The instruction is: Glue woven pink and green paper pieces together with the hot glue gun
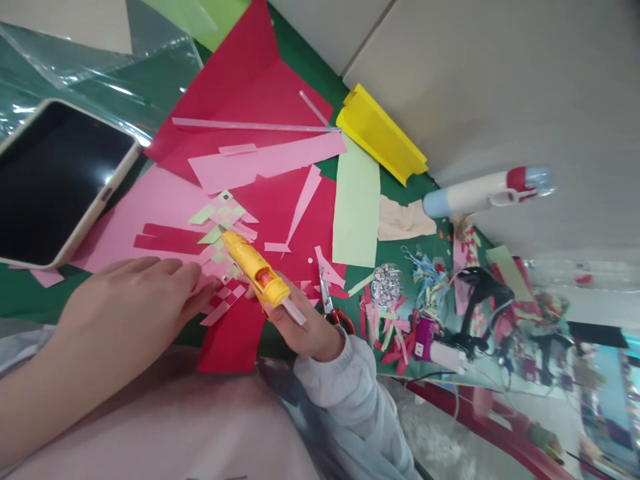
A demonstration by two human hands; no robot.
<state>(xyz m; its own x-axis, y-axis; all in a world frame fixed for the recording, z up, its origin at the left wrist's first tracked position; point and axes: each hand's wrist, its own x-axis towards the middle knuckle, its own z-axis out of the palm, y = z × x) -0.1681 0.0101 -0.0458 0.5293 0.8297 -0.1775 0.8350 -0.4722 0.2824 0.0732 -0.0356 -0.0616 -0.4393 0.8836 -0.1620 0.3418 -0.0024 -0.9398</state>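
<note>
My right hand [305,328] is wrapped round a yellow hot glue gun [255,267], with a pale glue stick out of its back end. The gun's nozzle points at a green-and-pink woven paper fish [220,213] with a small eye dot. Closer to me is a red-and-pink woven paper fish [227,297]. My left hand [140,293] is closed, thumb and fingertips pinched at this red-and-pink fish's edge; part of the grip is hidden. Pink and red paper sheets lie under both pieces.
A phone [55,180] lies at left beside clear plastic film [100,73]. Scissors [327,293] sit right of my right hand. Beyond are a yellow folded piece [380,133], a pale green strip [356,207], a bottle [480,192], paper scraps [395,333] and a black glue gun [483,293].
</note>
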